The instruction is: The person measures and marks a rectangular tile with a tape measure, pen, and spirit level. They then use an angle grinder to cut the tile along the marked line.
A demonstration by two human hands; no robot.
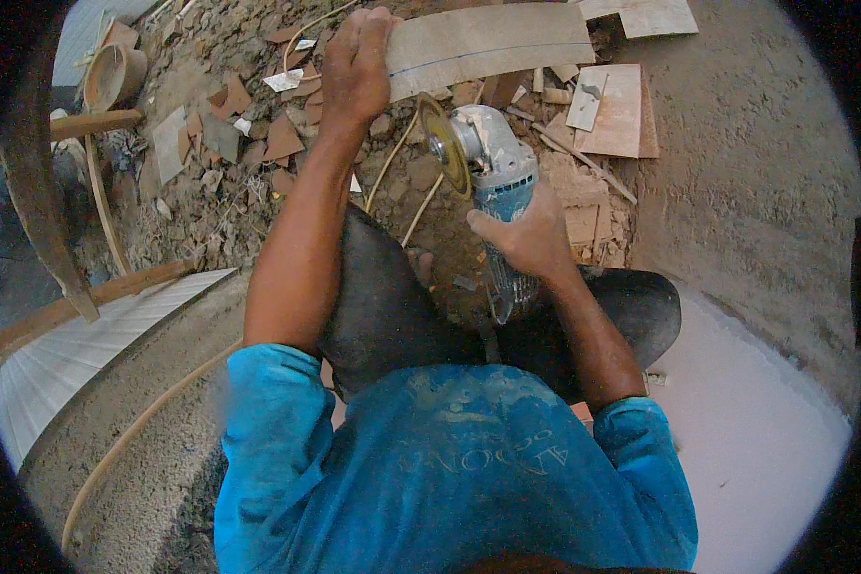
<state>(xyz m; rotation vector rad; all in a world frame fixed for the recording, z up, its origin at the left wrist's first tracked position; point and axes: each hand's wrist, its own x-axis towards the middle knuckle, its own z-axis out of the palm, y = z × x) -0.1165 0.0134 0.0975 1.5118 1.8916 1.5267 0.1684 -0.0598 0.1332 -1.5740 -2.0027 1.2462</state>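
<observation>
My left hand point(357, 67) is closed on the left end of a long, pale tile strip point(493, 43), which it holds up ahead of me. A blue line runs along the strip's length. Around the body of a blue and silver angle grinder point(502, 182) my right hand point(534, 232) is wrapped, over my knees. The grinder's yellowish cutting disc point(444, 143) points up and left, just below the strip and apart from it. Whether the disc is spinning I cannot tell.
Broken tile pieces point(282, 139) and rubble cover the ground ahead. A yellowish cable point(392, 163) crosses it. Cut tiles point(610, 110) lie at the right beside a rough wall point(746, 153). Wooden poles point(96, 124) and a round bowl-like container point(115, 77) are at the left.
</observation>
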